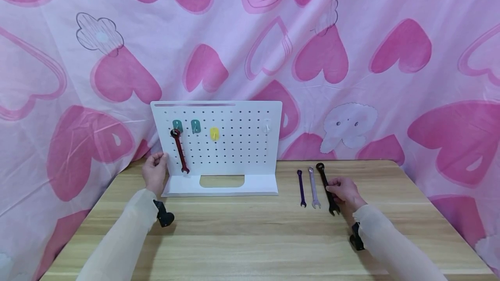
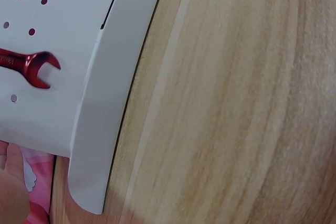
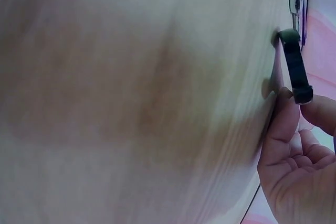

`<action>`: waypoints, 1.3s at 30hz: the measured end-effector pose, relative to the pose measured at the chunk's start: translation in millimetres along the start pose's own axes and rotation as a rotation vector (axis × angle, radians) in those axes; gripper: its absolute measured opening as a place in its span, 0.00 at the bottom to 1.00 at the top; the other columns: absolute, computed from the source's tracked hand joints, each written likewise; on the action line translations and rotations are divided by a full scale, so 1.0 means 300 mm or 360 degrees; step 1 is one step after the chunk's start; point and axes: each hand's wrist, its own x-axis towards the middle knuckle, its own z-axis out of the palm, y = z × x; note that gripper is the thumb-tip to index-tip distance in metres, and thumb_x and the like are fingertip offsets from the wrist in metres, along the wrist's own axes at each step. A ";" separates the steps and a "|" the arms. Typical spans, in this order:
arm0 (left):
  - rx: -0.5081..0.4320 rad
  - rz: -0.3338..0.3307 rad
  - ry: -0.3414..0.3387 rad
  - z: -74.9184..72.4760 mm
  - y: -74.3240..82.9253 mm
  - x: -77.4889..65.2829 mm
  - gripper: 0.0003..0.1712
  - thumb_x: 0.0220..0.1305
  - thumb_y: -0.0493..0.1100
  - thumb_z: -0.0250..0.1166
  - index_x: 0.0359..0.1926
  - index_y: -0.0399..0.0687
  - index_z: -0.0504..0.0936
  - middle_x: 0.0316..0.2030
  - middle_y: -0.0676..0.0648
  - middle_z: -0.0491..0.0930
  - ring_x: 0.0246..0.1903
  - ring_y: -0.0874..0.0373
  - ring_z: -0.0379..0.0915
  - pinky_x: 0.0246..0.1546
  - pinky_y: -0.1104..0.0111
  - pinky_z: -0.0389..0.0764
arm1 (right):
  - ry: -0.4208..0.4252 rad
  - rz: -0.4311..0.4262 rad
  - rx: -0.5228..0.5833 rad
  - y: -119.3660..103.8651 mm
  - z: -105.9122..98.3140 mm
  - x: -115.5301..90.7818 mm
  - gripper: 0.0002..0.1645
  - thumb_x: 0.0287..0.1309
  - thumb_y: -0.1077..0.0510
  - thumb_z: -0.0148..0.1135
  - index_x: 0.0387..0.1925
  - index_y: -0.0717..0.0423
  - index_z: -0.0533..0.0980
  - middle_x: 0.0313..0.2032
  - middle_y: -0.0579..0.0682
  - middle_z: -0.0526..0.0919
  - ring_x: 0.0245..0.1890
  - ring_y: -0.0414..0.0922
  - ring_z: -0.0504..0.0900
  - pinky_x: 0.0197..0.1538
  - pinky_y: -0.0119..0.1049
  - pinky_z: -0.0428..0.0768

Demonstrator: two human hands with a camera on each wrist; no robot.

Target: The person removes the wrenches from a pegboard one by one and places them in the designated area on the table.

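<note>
A white pegboard (image 1: pixel 246 159) stands on the table, with a red wrench (image 1: pixel 179 151) hanging from a green hook (image 1: pixel 177 124) at its left. My left hand (image 1: pixel 154 171) holds the board's left edge by the fingertips; in the left wrist view only part of that hand (image 2: pixel 11 190) shows. Over on the right, my right hand (image 1: pixel 345 192) pinches a black wrench (image 1: pixel 326 183) between thumb and fingers. In the right wrist view the open end of the black wrench (image 3: pixel 296 69) is slightly off the tabletop. Beside it lie a silver wrench (image 1: pixel 313 187) and a dark purple wrench (image 1: pixel 301 189).
The board also carries another green hook (image 1: pixel 195 126), a yellow hook (image 1: pixel 214 133) and a clear hook (image 1: pixel 267 125). Its base (image 1: pixel 179 185) has a slot cut through it. A pink heart-patterned cloth (image 1: pixel 234 25) hangs behind the wooden table (image 1: pixel 250 237).
</note>
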 end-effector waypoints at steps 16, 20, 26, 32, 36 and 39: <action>0.0042 -0.0013 -0.0007 -0.006 0.001 -0.005 0.18 0.65 0.51 0.58 0.50 0.46 0.75 0.37 0.57 0.69 0.38 0.65 0.63 0.32 0.83 0.70 | 0.0007 0.0022 -0.0007 -0.001 0.006 0.001 0.14 0.59 0.65 0.57 0.44 0.72 0.74 0.25 0.48 0.76 0.25 0.40 0.73 0.28 0.32 0.78; 0.0042 -0.0021 -0.0015 -0.007 0.006 -0.009 0.18 0.65 0.52 0.58 0.50 0.47 0.74 0.37 0.57 0.69 0.38 0.65 0.63 0.34 0.82 0.70 | 0.0012 0.0026 -0.0017 -0.009 0.007 -0.003 0.14 0.58 0.65 0.57 0.44 0.73 0.73 0.26 0.49 0.76 0.25 0.41 0.73 0.27 0.32 0.78; 0.0050 -0.0037 -0.0029 -0.010 0.002 -0.009 0.17 0.65 0.53 0.58 0.49 0.50 0.75 0.38 0.58 0.70 0.39 0.65 0.64 0.38 0.79 0.71 | 0.0014 0.0033 -0.0043 -0.016 0.007 -0.005 0.13 0.59 0.65 0.58 0.43 0.72 0.74 0.26 0.50 0.77 0.25 0.41 0.73 0.27 0.32 0.78; 0.0037 -0.0014 -0.0020 -0.008 -0.003 -0.002 0.17 0.65 0.53 0.58 0.49 0.49 0.75 0.37 0.58 0.70 0.38 0.66 0.64 0.37 0.80 0.71 | 0.0019 0.0025 -0.0069 -0.006 0.008 0.001 0.12 0.58 0.65 0.58 0.42 0.71 0.74 0.26 0.50 0.76 0.25 0.41 0.73 0.27 0.32 0.78; 0.0022 -0.0018 -0.0013 -0.005 -0.004 0.001 0.15 0.65 0.52 0.59 0.47 0.50 0.75 0.37 0.57 0.70 0.38 0.66 0.64 0.35 0.82 0.71 | 0.0029 0.0020 -0.0070 -0.001 0.006 0.003 0.12 0.58 0.66 0.58 0.41 0.72 0.74 0.26 0.50 0.76 0.25 0.41 0.73 0.26 0.33 0.78; 0.0018 -0.0017 -0.0009 -0.005 -0.004 0.001 0.14 0.65 0.52 0.59 0.47 0.51 0.76 0.37 0.58 0.70 0.38 0.66 0.64 0.34 0.83 0.71 | 0.0031 0.0017 -0.0080 0.005 0.006 0.008 0.12 0.57 0.66 0.58 0.41 0.72 0.74 0.26 0.50 0.76 0.25 0.41 0.73 0.26 0.33 0.78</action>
